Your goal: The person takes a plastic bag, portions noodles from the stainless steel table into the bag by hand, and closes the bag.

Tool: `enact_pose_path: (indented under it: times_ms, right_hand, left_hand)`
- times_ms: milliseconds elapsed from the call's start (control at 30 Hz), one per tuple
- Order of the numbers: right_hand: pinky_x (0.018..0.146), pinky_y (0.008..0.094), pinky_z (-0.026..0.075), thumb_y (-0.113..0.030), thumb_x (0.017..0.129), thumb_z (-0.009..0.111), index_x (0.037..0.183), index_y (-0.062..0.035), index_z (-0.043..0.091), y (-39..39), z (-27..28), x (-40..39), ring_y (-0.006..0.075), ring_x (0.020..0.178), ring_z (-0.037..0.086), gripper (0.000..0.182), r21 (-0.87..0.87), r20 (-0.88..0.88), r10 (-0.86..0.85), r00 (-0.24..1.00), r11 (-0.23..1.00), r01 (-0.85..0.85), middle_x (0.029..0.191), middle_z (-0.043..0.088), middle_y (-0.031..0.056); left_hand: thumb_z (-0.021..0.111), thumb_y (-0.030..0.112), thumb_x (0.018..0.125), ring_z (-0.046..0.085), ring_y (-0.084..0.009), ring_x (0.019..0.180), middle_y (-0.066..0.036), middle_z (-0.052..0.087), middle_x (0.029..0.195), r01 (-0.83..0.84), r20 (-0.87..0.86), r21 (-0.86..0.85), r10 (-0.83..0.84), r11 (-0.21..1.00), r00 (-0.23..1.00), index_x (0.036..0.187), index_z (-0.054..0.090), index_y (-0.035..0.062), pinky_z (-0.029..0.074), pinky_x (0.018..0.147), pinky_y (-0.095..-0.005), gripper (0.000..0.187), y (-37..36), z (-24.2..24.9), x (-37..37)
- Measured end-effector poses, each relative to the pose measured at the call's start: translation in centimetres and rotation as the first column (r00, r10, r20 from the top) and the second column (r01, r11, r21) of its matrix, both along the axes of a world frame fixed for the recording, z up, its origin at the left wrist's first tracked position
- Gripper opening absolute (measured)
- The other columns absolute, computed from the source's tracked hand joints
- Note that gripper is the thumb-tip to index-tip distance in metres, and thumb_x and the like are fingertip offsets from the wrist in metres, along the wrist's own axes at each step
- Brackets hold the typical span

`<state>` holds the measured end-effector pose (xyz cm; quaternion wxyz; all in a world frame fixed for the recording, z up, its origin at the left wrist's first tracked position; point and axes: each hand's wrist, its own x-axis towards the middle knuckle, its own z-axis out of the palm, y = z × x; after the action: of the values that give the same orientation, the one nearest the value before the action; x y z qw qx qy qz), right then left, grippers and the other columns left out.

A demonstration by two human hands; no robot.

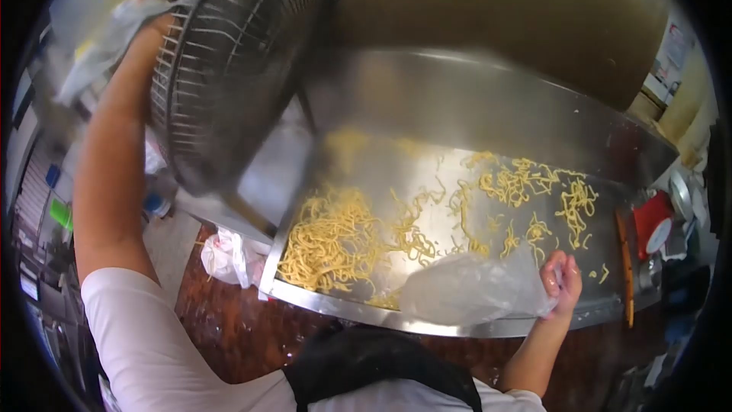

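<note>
My right hand (563,281) grips a clear plastic bag (473,290) that lies over the front edge of a steel tray (457,326). Yellow noodles (335,240) are spread across the tray, piled thick at the left and scattered thin at the right. My left arm reaches up and away to the left, behind a round wire fan guard (229,61). The left hand itself is hidden behind the fan and some blurred plastic at the top left, so what it touches cannot be seen.
A steel back wall (473,99) rises behind the tray. A red container (652,217) and a long orange-handled tool (625,267) sit at the right. A white plastic bag (225,255) lies on the brown floor left of the tray.
</note>
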<state>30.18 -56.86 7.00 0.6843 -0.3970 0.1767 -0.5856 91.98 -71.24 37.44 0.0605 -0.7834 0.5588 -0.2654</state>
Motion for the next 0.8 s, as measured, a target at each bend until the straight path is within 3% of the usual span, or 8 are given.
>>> enact_pose_path:
  times_ms: [267, 300, 333, 433, 500, 633, 767, 800]
  right_hand:
    - [0.032, 0.0229, 0.023, -0.038, 0.099, 0.037, 0.091, -0.0069, 0.052, -2.3, 0.1, 2.4, 0.0090, 0.034, 0.029, 0.036, 0.180, 0.207, 0.024, 0.978, 0.982, -0.062, 0.047, 0.031, -0.0029]
    - [0.032, 0.0232, 0.025, -0.039, 0.099, 0.037, 0.093, -0.0077, 0.053, -2.8, -0.2, 2.7, 0.0096, 0.035, 0.030, 0.036, 0.185, 0.260, 0.039, 0.965, 0.979, -0.090, 0.048, 0.032, -0.0028]
    - [0.032, 0.0232, 0.025, -0.039, 0.099, 0.037, 0.093, -0.0077, 0.053, -3.2, -0.4, 3.0, 0.0096, 0.035, 0.030, 0.036, 0.198, 0.263, 0.042, 0.964, 0.976, -0.096, 0.048, 0.032, -0.0028]
    - [0.034, 0.0260, 0.028, -0.044, 0.098, 0.039, 0.092, -0.0090, 0.055, -4.7, -0.2, 5.3, 0.0106, 0.038, 0.033, 0.039, 0.278, 0.459, 0.155, 0.875, 0.910, -0.307, 0.048, 0.034, -0.0025]
    - [0.038, 0.0281, 0.032, -0.047, 0.095, 0.041, 0.091, -0.0087, 0.057, -5.4, 0.8, 8.6, 0.0121, 0.040, 0.038, 0.042, 0.341, 0.554, 0.190, 0.810, 0.836, -0.429, 0.049, 0.039, -0.0015]
    - [0.049, 0.0313, 0.040, -0.052, 0.090, 0.048, 0.089, -0.0095, 0.061, -5.6, 1.9, 16.3, 0.0141, 0.048, 0.044, 0.044, 0.368, 0.626, 0.323, 0.709, 0.679, -0.635, 0.054, 0.046, -0.0006]
    - [0.071, 0.0410, 0.051, -0.051, 0.092, 0.044, 0.105, -0.0135, 0.061, -2.2, 5.0, 22.2, 0.0292, 0.084, 0.062, 0.044, 0.226, 0.702, 0.484, 0.522, 0.544, -0.808, 0.094, 0.066, 0.0123]
    - [0.079, 0.0426, 0.051, -0.052, 0.091, 0.044, 0.105, -0.0142, 0.061, -1.2, 6.0, 23.1, 0.0302, 0.094, 0.061, 0.044, 0.253, 0.705, 0.464, 0.537, 0.542, -0.801, 0.101, 0.065, 0.0137]
  left_hand:
    - [0.052, 0.004, 0.083, 0.064, -0.0323, 0.090, -0.019, 0.066, 0.099, 0.449, 0.124, -0.259, -0.431, 0.855, 0.894, 0.098, 0.064, 0.0002, 0.050, 0.081, -0.0394, 0.020, 10.8, -2.7, -2.9]
    - [0.055, 0.001, 0.082, 0.062, -0.0285, 0.088, -0.018, 0.065, 0.099, 0.114, -0.155, -0.121, -0.133, 0.986, 0.979, 0.104, 0.061, -0.0014, 0.048, 0.080, -0.0356, 0.024, 12.8, -2.3, -1.6]
    - [0.057, 0.000, 0.080, 0.061, -0.0216, 0.084, -0.013, 0.065, 0.097, 0.261, -0.152, -0.277, -0.310, 0.925, 0.938, 0.112, 0.059, -0.0007, 0.048, 0.076, -0.0326, 0.031, 18.3, -4.6, -4.9]
    - [0.072, 0.017, 0.076, 0.055, -0.0096, 0.067, -0.002, 0.058, 0.080, 0.118, -0.826, -0.401, -0.415, 0.908, 0.383, 0.108, 0.061, 0.0003, 0.045, 0.059, -0.0218, 0.037, 28.1, -12.5, -9.1]
    - [0.069, 0.002, 0.079, 0.061, -0.0097, 0.076, -0.004, 0.065, 0.083, 0.252, -0.976, -0.065, -0.009, 0.966, -0.216, 0.116, 0.059, -0.0024, 0.049, 0.065, -0.0229, 0.039, 29.0, -19.0, -11.2]
    - [0.074, 0.009, 0.076, 0.061, -0.0201, 0.097, -0.017, 0.058, 0.118, 0.395, -0.971, -0.218, -0.160, 0.892, -0.175, 0.144, 0.030, 0.0071, 0.051, 0.081, -0.0320, 0.081, 26.3, -37.7, -19.5]
    - [0.076, 0.010, 0.074, 0.057, -0.0247, 0.107, -0.017, 0.047, 0.131, 0.211, -0.896, -0.443, -0.433, 0.871, -0.095, 0.144, 0.025, 0.0018, 0.047, 0.089, -0.0331, 0.087, 23.3, -42.6, -24.7]
    - [0.071, 0.014, 0.079, 0.056, -0.0250, 0.108, -0.016, 0.048, 0.130, 0.040, -0.786, -0.527, -0.469, 0.849, -0.404, 0.141, 0.028, 0.0015, 0.047, 0.091, -0.0337, 0.077, 22.4, -43.5, -24.8]
